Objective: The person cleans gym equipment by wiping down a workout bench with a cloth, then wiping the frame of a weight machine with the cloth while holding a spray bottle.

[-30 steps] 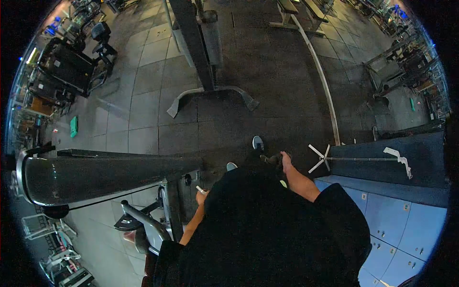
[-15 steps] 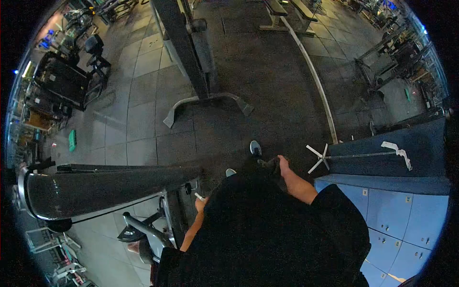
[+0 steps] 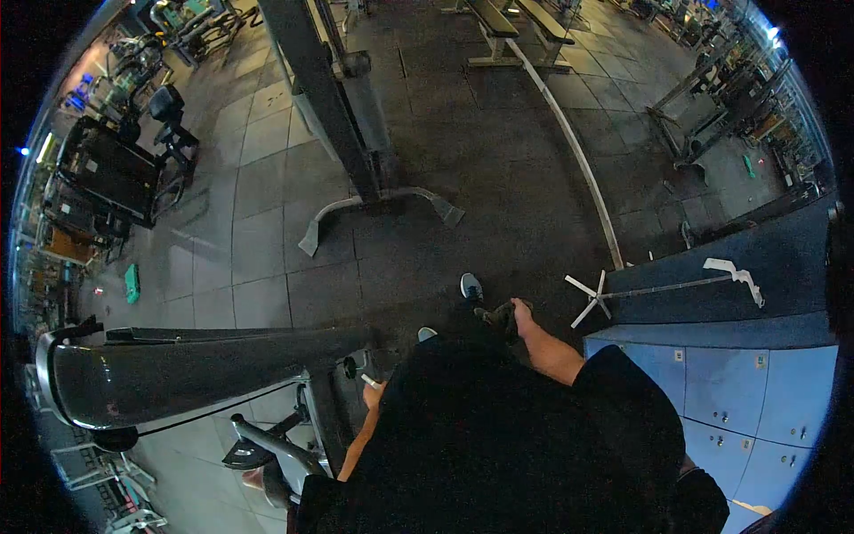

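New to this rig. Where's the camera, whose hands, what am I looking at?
No robot here: one camera worn on a person's head looks forward and down, so the dark shape at the bottom is their own clothing. Their bare left hand holds a small white item; their right hand grips a dark bundle, too dim to identify. Below are their shoes on a tiled floor, with a green object lying far left. Gym equipment stands at left, blue lockers at right.
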Tool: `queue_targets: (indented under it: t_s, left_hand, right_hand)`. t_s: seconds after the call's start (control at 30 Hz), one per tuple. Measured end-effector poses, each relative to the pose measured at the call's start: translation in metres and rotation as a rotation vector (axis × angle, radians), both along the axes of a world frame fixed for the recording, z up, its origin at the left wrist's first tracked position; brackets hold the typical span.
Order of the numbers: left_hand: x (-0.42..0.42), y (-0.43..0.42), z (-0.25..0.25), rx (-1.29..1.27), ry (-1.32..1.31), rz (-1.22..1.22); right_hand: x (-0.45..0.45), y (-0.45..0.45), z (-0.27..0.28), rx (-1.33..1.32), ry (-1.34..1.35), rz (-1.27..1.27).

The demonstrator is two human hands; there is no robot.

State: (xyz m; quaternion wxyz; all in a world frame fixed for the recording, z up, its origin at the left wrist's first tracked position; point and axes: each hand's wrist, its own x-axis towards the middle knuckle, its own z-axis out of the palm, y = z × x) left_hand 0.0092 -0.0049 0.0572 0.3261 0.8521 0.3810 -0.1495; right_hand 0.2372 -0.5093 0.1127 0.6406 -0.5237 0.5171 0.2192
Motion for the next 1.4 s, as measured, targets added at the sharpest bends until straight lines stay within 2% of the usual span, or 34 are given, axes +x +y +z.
queue_targets:
  t_s: [0.07,0.17,0.27,0.37,0.47,0.6,0.67,0.73,0.77,0.9,0.97,1.07,1.1,1.17,1.2,1.27,1.3,1.33,1.37,1.4]
  left_hand:
    - [-0.006,0.016,-0.022,-0.112,-0.043,-0.212]
    - [-0.003,-0.001,0.007,-0.045,-0.032,-0.067]
    - [0.0,-0.007,0.018,-0.037,0.054,-0.006]
    - [0.004,-0.014,0.028,-0.008,0.066,0.02]
    - [-0.002,-0.001,0.006,-0.068,0.019,-0.081]
    - [0.009,-0.006,0.015,-0.041,0.059,-0.098]
    - [0.013,-0.005,0.016,0.029,0.098,-0.088]
    - [0.009,0.003,0.015,0.019,0.04,-0.165]
    - [0.009,0.008,0.013,0.006,-0.022,-0.225]
    - [0.018,0.013,0.005,0.095,0.069,-0.259]
    - [0.021,0.023,0.003,0.028,0.04,-0.281]
    - [0.056,0.007,0.048,0.055,0.08,-0.267]
    - [0.066,0.006,0.057,0.053,0.084,-0.309]
    - [0.091,0.005,0.074,-0.146,-0.067,-0.263]
    - [0.106,0.005,0.085,-0.148,-0.053,-0.299]
    - [0.152,-0.007,0.109,-0.097,-0.117,-0.38]
    - [0.175,-0.019,0.133,-0.161,-0.205,-0.325]
    - [0.198,-0.033,0.155,-0.215,-0.288,-0.261]
    - [0.221,-0.03,0.147,-0.22,-0.354,-0.297]
    - [0.247,-0.028,0.136,-0.225,-0.425,-0.336]
  right_hand:
    - [-0.001,0.002,0.009,0.106,-0.104,0.025]
    - [0.002,0.034,0.101,0.035,-0.039,0.094]
    - [0.005,0.026,0.084,0.163,-0.056,0.102]
    - [0.012,0.031,0.101,0.129,0.037,0.036]
    - [0.011,-0.003,-0.019,0.06,-0.037,0.08]
    - [0.01,0.017,0.037,0.043,-0.1,0.073]
    - [0.011,0.026,0.065,-0.103,-0.057,0.084]
    - [0.009,0.027,0.08,-0.042,-0.048,0.05]
    - [0.008,0.026,0.085,0.019,-0.046,0.033]
    - [0.001,0.018,0.071,0.022,-0.058,-0.011]
    - [-0.001,0.013,0.064,-0.006,-0.076,-0.027]
    - [-0.003,0.002,0.052,-0.052,-0.104,-0.085]
    - [-0.003,0.0,0.064,-0.056,-0.097,-0.126]
    - [0.007,-0.001,0.097,-0.058,-0.031,-0.166]
    - [0.01,-0.011,0.086,-0.059,-0.019,-0.202]
    - [0.029,-0.038,0.036,-0.015,-0.187,-0.468]
    - [0.046,-0.057,0.036,0.102,-0.261,-0.548]
    - [0.064,-0.071,0.041,0.225,-0.326,-0.624]
    - [0.086,-0.073,0.1,0.359,-0.458,-0.628]
    - [0.114,-0.074,0.155,0.293,-0.489,-0.676]
